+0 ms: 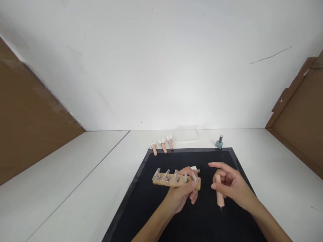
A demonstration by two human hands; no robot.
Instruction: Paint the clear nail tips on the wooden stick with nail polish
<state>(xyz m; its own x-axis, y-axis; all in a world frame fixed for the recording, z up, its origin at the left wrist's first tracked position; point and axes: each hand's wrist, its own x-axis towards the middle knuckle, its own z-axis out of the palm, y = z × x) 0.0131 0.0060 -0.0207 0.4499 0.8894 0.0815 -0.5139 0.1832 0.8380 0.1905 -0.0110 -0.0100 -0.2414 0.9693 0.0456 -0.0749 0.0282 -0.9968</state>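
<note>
My left hand (182,193) is closed around one end of a wooden nail tip stand (165,183). Clear nail tips (176,174) stand in a row along it on small round metal mounts. Just beyond these fingers shows part of a white nail polish bottle (193,167), its neck pointing right; whether the hand grips it too, I cannot tell. In my right hand (230,185) is a nail polish brush by its pinkish cap (220,198), dark bristle end pointing down. The right index finger stretches out to the left, and the two hands are apart.
A black mat (141,208) lies on the white table (83,201). Along its far edge are three pinkish-capped polish bottles (163,146) at left and a teal bottle (219,144) at right. A clear tray (186,134) sits near the white wall, with cardboard panels on both sides.
</note>
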